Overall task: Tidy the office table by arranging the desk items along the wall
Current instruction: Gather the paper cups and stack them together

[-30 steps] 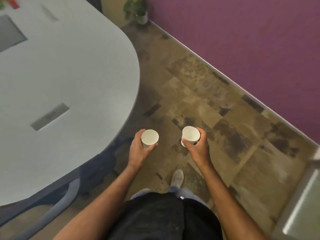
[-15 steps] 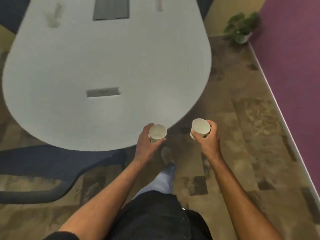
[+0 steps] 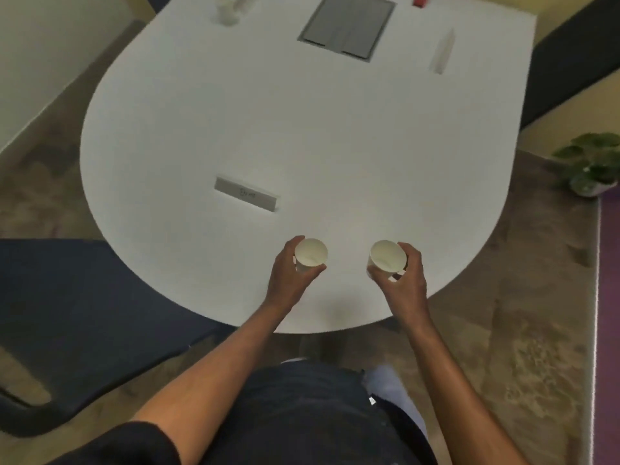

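I hold a white paper cup in each hand above the near rounded end of the white office table (image 3: 302, 122). My left hand (image 3: 288, 276) is wrapped around the left paper cup (image 3: 311, 252). My right hand (image 3: 404, 280) grips the right paper cup (image 3: 387, 255). Both cups are upright and look empty. A grey name plate (image 3: 246, 194) lies on the table just beyond my left hand. A second name plate (image 3: 442, 52) lies at the far right, blurred.
A grey inset panel (image 3: 347, 25) sits in the table's far middle, with a pale blurred object (image 3: 229, 10) at far left and something red (image 3: 421, 0) at the top edge. A dark chair (image 3: 77, 317) stands at my left. A potted plant (image 3: 593, 166) is beside the purple wall (image 3: 610, 297).
My view has swung left from the purple wall and floor onto the table. Both hands, still holding the cups, have come over the table's near edge.
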The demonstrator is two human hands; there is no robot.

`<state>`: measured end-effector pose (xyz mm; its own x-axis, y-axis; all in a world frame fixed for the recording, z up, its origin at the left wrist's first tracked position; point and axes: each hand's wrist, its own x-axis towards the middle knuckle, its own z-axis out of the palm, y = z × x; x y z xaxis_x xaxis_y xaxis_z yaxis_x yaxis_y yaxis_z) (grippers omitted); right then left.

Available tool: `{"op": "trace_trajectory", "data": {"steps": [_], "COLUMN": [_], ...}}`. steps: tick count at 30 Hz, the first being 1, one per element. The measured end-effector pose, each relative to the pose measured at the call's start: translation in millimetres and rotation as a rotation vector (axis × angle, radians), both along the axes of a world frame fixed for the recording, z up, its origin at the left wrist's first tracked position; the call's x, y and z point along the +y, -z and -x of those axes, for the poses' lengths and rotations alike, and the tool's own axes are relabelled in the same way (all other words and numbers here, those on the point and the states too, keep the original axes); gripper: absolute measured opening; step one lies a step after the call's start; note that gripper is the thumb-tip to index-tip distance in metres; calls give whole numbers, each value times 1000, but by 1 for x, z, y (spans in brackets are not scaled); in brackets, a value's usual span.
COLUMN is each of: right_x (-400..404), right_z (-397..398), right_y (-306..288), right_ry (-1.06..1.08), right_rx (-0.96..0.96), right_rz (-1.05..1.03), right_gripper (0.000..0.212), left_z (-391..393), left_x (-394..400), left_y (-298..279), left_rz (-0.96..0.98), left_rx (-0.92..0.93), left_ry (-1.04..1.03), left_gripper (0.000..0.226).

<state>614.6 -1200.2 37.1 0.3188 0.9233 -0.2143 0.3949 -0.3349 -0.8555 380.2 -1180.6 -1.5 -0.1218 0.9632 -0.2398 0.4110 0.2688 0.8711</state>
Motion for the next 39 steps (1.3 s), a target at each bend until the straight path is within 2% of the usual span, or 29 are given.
{"op": "trace_trajectory", "data": {"steps": [10,16,22,27,39], "right_x": [141,219,268,285,287], "right_z": [1,4,20,51,107], "right_y": [22,40,64,76,117], "right_ry": [-461,-789,-1017,-1111,-1229], "right_rx": [-13,-25,-73,-71,-157], "right_rz": [37,37,18,39,76], "right_gripper": [78,79,81,80,77], "left_z": [-20,-61,-103,-115,-81], "left_x": [28,43,45,36,44], "left_y": [11,13,23,31,57], "left_rz": [50,58,58,98,196], "left_rx": [47,40,58,58,28], "left_ry": [-427,-807,-1025,-1118,-1129], "left_gripper": [81,83,81,81,83]}}
